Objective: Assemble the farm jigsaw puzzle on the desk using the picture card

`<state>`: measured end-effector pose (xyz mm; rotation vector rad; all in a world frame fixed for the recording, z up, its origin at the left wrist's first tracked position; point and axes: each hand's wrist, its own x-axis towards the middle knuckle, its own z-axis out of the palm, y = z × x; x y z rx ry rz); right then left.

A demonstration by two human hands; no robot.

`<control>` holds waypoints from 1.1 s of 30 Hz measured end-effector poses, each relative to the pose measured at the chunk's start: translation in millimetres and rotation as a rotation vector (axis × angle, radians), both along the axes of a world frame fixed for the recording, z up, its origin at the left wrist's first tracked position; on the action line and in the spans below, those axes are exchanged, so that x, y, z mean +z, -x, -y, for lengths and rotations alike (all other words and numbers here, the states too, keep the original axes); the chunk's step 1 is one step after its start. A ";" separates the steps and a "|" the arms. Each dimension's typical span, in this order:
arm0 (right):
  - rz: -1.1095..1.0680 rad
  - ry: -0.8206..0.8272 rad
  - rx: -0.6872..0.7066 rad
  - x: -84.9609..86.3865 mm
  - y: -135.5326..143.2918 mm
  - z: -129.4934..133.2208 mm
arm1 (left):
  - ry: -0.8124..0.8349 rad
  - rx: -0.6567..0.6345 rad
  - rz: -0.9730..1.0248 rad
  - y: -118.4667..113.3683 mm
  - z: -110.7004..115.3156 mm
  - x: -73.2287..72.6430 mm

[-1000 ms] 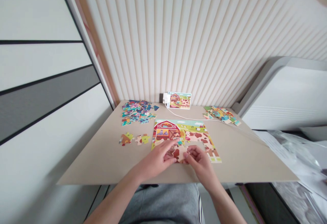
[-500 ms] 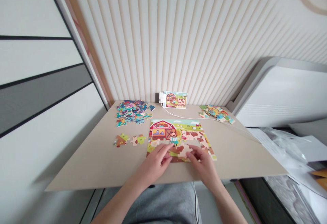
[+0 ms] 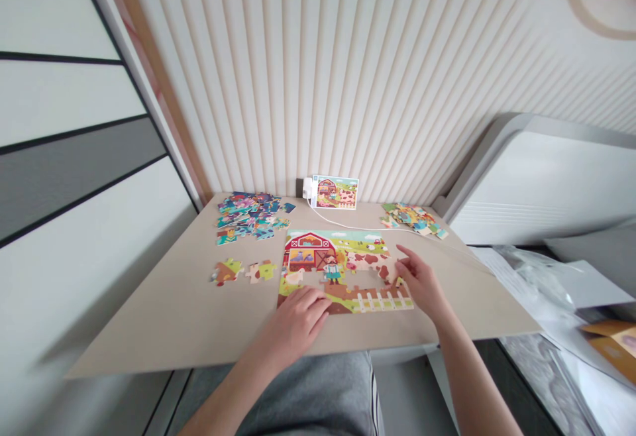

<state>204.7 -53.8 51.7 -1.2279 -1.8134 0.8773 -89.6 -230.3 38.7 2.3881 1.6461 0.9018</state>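
A partly joined farm jigsaw puzzle (image 3: 311, 250) lies on the table, with a red barn, a farmer and a white fence. My left hand (image 3: 298, 323) rests palm down on its lower left edge, fingers lying loosely on the pieces and gripping nothing. At the right edge, my right hand (image 3: 420, 281) has its thumb and fingers on a brown-and-white cow-patterned puzzle piece (image 3: 388, 273); the fingers partly cover it. An unfilled gap shows between the cow, the farmer and the fence. Two loose clumps, a brown-and-green piece (image 3: 227, 272) and a cream-and-green piece (image 3: 261, 271), lie to the left.
A blue-purple heap of puzzle pieces (image 3: 253, 214) lies at the back left, a multicoloured heap (image 3: 415, 218) at the back right. A picture card (image 3: 336, 192) leans on the ribbed wall beside a white plug (image 3: 307, 188). Its white cable (image 3: 348, 225) crosses the table.
My right hand has moved right, from the puzzle's lower middle to its right edge. The large cow piece has left the lower middle, uncovering the fence. My left hand has shifted slightly down and left.
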 end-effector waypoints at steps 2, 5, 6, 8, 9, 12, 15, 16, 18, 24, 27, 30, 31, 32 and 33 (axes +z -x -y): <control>-0.010 0.012 0.011 1.4 2.1 -9.1 | 0.011 -0.001 -0.010 0.0 0.2 0.2; 0.095 -0.032 0.037 4.8 6.0 -19.5 | 0.031 -0.007 -0.021 -0.1 0.4 1.5; 0.139 -0.055 0.065 6.6 7.7 -21.4 | 0.034 -0.008 -0.021 -0.1 0.4 1.9; 0.196 -0.093 0.145 10.9 11.7 -22.7 | 0.040 -0.009 -0.022 0.0 0.5 2.1; 0.206 -0.104 0.188 13.2 14.1 -22.2 | 0.042 -0.010 -0.022 0.1 0.6 2.1; 0.174 -0.079 0.301 18.8 22.3 -17.6 | 0.045 -0.013 -0.022 0.4 0.9 1.6; 0.126 -0.037 0.355 21.0 30.2 -13.5 | 0.039 -0.010 -0.013 0.5 1.1 1.5; 0.127 -0.048 0.349 20.8 32.2 -13.1 | 0.038 -0.009 -0.012 0.6 1.0 1.6; 0.125 -0.091 0.290 19.0 34.8 -13.9 | 0.037 -0.010 -0.013 0.6 0.7 1.6; -0.006 0.044 0.148 1.4 28.1 -17.9 | 0.023 -0.006 -0.022 -0.3 0.1 2.1; 0.008 0.121 0.098 -11.4 21.1 -14.5 | 0.028 -0.008 -0.029 -0.3 0.4 2.7; 0.029 0.177 0.037 -22.3 15.8 -8.8 | 0.029 -0.010 -0.032 0.1 0.6 2.5; 0.032 0.192 0.031 -24.9 14.6 -7.0 | 0.029 -0.010 -0.030 0.2 0.6 2.3; 0.033 0.205 0.033 -26.9 13.7 -5.5 | 0.030 -0.011 -0.028 0.3 0.5 2.1; 0.033 0.213 0.041 -28.1 13.0 -4.3 | 0.032 -0.014 -0.026 0.4 0.5 1.8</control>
